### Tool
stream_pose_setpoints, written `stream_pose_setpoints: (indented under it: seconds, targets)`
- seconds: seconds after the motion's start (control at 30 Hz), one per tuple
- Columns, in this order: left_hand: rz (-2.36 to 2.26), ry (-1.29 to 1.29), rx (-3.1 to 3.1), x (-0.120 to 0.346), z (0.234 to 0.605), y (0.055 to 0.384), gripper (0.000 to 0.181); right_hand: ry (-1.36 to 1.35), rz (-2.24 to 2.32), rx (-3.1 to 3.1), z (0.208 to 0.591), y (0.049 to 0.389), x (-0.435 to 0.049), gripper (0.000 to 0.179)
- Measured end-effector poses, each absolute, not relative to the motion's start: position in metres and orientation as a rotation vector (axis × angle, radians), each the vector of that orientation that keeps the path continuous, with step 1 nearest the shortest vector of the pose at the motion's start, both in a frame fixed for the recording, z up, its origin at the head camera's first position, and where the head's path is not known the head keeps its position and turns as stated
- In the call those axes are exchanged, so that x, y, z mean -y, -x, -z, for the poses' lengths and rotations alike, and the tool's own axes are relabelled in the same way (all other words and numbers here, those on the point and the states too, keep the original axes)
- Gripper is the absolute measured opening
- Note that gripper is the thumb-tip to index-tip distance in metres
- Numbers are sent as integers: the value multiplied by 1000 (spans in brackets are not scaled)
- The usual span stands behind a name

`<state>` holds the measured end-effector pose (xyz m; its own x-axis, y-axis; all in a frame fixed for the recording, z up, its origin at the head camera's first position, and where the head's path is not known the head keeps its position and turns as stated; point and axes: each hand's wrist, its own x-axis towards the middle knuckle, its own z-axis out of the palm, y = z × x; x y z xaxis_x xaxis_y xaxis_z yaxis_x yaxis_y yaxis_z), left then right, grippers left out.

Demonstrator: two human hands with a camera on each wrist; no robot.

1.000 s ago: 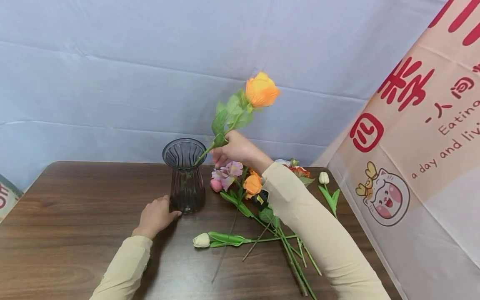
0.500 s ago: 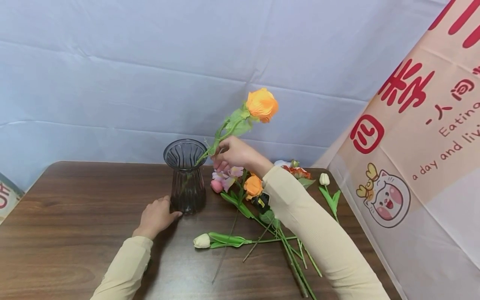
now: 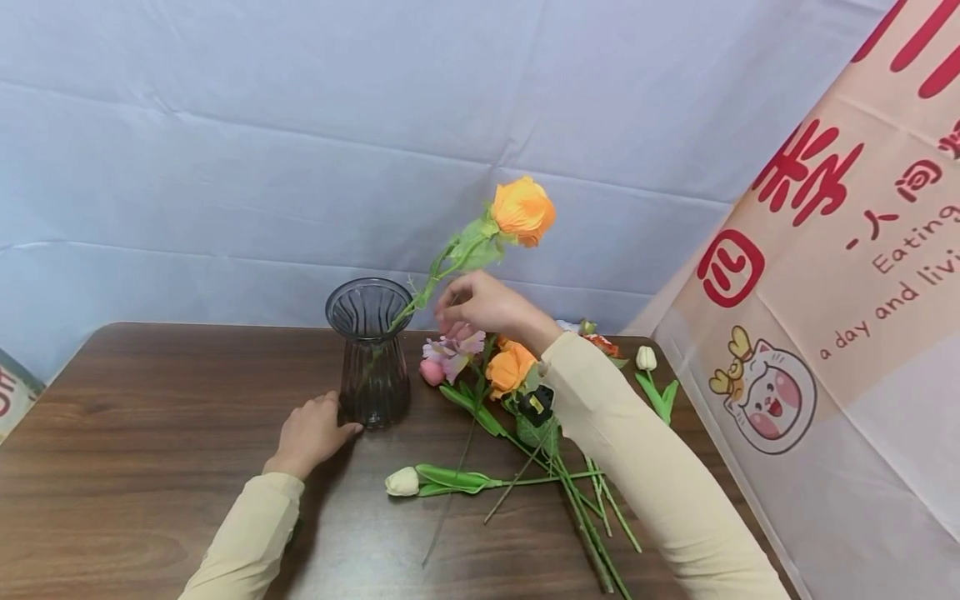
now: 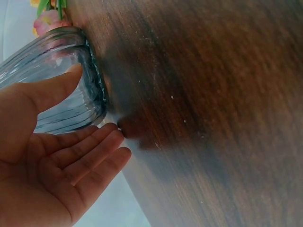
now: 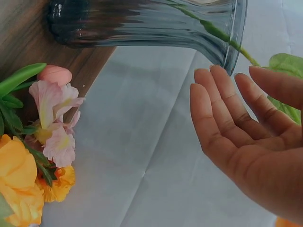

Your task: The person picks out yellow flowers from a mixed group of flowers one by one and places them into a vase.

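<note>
A long-stemmed orange rose (image 3: pixel 523 212) leans out of a grey ribbed glass vase (image 3: pixel 377 379), its stem inside and its bloom tilted to the right. My right hand (image 5: pixel 255 127) is beside the rim with fingers apart and nothing between them; the rose stem (image 5: pixel 215 30) runs free of it. At the vase's base lies my left hand (image 3: pixel 315 433), with the thumb and fingers extended around its lower side. In the left wrist view, the thumb overlaps the vase (image 4: pixel 57 118); whether it presses the glass I cannot tell.
Right of the vase lie a purple-pink flower (image 3: pixel 459 350), a pink bud (image 3: pixel 432 372), another orange rose (image 3: pixel 510 367) and crossed green stems (image 3: pixel 585 525). A white tulip (image 3: pixel 403 482) is in front; another white tulip (image 3: pixel 646 358) is at the right edge. Cloth hangs behind.
The rose has been lowered and its stem let go. My right hand has turned and drawn back slightly to the right, away from the stem. The left hand has stayed put.
</note>
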<state>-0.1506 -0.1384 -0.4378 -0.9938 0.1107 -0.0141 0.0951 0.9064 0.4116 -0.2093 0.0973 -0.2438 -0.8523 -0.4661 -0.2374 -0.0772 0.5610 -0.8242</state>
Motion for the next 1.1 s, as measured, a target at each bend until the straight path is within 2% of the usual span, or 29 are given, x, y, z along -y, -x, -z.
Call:
stream_pose_setpoints:
  seconds: [0.43, 0.77, 1.1]
  targets:
    - [-639, -164, -3040, 139, 437, 150, 53, 374, 1162, -2405, 253, 212, -117, 11]
    - [-636, -173, -3032, 140, 439, 148, 51, 308, 1224, -2329, 279, 211, -134, 20]
    - [-642, -164, -3029, 139, 438, 149, 53, 241, 1215, -2334, 307, 205, -148, 14]
